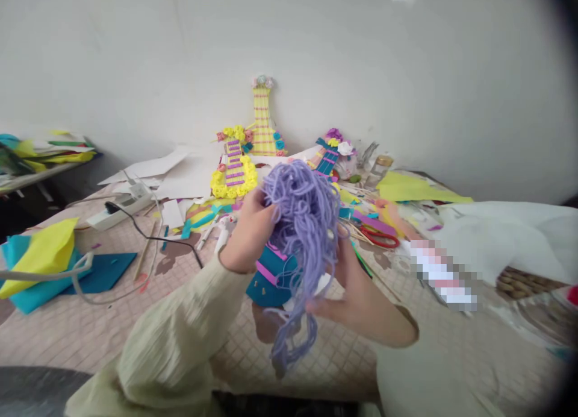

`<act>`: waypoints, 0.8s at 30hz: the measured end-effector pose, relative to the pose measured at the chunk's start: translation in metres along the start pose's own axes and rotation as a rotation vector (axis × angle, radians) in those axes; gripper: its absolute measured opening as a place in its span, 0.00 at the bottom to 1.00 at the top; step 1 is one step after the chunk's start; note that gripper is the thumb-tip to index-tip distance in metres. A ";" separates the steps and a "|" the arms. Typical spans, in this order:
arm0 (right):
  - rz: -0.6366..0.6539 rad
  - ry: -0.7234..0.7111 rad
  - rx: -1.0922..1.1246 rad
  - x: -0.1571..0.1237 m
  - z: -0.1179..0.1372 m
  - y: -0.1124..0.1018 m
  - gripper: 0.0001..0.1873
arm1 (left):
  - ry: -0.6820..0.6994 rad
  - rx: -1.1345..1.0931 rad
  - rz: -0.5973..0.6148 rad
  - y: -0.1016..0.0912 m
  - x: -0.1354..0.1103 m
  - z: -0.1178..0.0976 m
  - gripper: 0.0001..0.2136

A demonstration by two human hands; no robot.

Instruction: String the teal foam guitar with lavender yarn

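A teal foam craft piece point(273, 278) with pink stripes is held up in front of me, topped by a thick bundle of lilac yarn point(302, 224) that hangs down in loose strands. My left hand point(248, 230) grips the yarn at its upper left, fingers curled into it. My right hand point(347, 284) is under and behind the hanging strands, fingers closed on the lower yarn and the foam piece. Both sleeves are pale cream.
Finished yellow, purple and teal foam crafts point(235, 170) lean against the wall. Red-handled scissors point(382, 239), foam scraps, a power strip point(120, 209) with black cable, yellow and teal foam sheets point(43, 260) at left, white cloth point(510, 236) at right.
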State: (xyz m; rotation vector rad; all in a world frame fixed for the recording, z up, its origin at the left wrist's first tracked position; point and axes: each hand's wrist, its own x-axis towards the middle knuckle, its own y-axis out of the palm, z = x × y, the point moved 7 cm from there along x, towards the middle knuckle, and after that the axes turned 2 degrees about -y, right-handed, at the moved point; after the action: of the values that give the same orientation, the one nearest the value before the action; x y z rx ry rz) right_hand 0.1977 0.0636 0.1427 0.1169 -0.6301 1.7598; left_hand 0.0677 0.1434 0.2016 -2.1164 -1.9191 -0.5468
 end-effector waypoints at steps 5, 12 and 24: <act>-0.094 0.185 -0.149 0.019 -0.010 -0.042 0.19 | 0.039 -0.114 -0.058 0.003 0.031 0.012 0.11; -0.262 0.323 -0.421 0.006 -0.013 -0.129 0.18 | -0.001 -0.222 -0.167 -0.025 0.053 0.041 0.07; -0.585 0.020 -0.221 0.055 0.023 -0.180 0.09 | -0.063 -0.465 -0.239 -0.044 0.068 0.032 0.06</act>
State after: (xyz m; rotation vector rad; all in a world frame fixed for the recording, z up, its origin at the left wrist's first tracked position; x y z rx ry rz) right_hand 0.3420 0.1278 0.2471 0.1163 -0.6891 1.1210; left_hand 0.0327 0.2227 0.1979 -2.1874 -2.2736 -1.0792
